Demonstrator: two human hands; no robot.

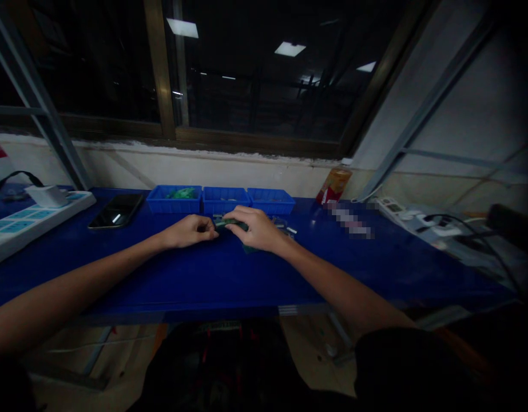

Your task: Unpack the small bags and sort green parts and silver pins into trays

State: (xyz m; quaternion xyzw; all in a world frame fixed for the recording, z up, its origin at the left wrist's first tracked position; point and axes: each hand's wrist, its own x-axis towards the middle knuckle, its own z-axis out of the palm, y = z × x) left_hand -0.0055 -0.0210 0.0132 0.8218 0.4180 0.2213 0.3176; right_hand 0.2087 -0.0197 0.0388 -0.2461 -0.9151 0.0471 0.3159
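Note:
My right hand (254, 228) is closed around a thin, dark green flat piece (231, 222) that looks like a small circuit board. Close by on the left, my left hand (191, 230) is curled, its thumb and forefinger pressed together at the near end of that piece. Whatever its fingertips grip is too small and dark to make out. Beneath my right wrist, a second dark green piece (249, 249) lies on the blue tabletop (195, 280). Several small pale and clear parts (289, 230) lie just right of my right hand, partly hidden by it.
Along the back stand a blue bin with green parts (174, 199), a middle blue bin (224, 201) and a right blue bin (272, 201). A phone (116, 211) and a power strip (40, 220) lie left. A red-yellow carton (333, 186) and another power strip (409, 220) are right.

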